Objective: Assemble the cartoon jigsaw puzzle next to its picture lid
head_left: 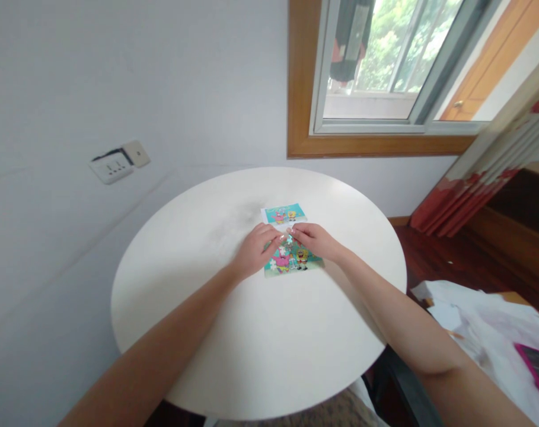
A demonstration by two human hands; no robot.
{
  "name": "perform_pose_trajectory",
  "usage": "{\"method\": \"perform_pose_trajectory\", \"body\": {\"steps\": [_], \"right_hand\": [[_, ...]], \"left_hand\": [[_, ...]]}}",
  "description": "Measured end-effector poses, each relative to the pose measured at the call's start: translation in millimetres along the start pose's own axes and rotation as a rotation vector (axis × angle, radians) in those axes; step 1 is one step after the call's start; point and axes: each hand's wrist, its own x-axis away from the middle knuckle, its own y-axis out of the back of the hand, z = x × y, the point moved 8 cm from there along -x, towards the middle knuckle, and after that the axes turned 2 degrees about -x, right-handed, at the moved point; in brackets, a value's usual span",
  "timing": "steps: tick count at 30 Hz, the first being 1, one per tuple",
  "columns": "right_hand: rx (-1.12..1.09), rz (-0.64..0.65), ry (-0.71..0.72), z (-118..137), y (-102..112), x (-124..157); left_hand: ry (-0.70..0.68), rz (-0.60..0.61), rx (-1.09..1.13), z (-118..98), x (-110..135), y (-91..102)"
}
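Observation:
A small jigsaw puzzle (302, 258) with a pink starfish and a yellow sponge figure lies on the white round table (269, 332). Several white, piece-shaped patches show in its picture. My left hand (257, 248) rests over the puzzle's upper left side, its fingers pinched together; what is between them is too small to make out. From the right, my right hand (316, 238) reaches over the top edge, thumb and fingers closed on what looks like a small jigsaw piece. Just beyond both hands lies a picture card (285, 213) with the same figures. My fingers hide the puzzle's top part.
The table's far edge stands near a white wall (184, 77) with a socket (113, 167). A wood-framed window (300, 145) and a curtain (465, 190) are at the right. White plastic bags (478, 320) and a pink-edged phone (536, 370) lie at the lower right.

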Motion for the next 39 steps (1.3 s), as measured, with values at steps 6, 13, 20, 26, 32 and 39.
{"method": "perform_pose_trajectory", "body": {"steps": [6,13,20,26,32,39], "right_hand": [[0.006,0.047,0.033,4.9,-5.5,1.3],[-0.078,-0.002,-0.002,0.3,-1.2,2.4],[-0.055,0.038,0.054,6.7,-13.9,2.3],[0.233,0.063,0.1,19.6,-37.4,1.1],[0.42,0.085,0.064,15.3,-50.7,2.4],[0.428,0.096,0.088,11.2,-56.2,3.5]], "left_hand": [[0.009,0.044,0.093,-1.2,-1.4,-6.4],[0.034,0.065,0.124,2.3,-0.8,-9.8],[-0.017,0.362,0.176,6.2,5.1,-5.1],[0.12,0.583,0.111,35.7,19.5,-4.8],[0.104,0.641,0.07,36.8,25.9,-19.9],[0.124,0.65,0.107,36.1,26.7,-21.2]]}}
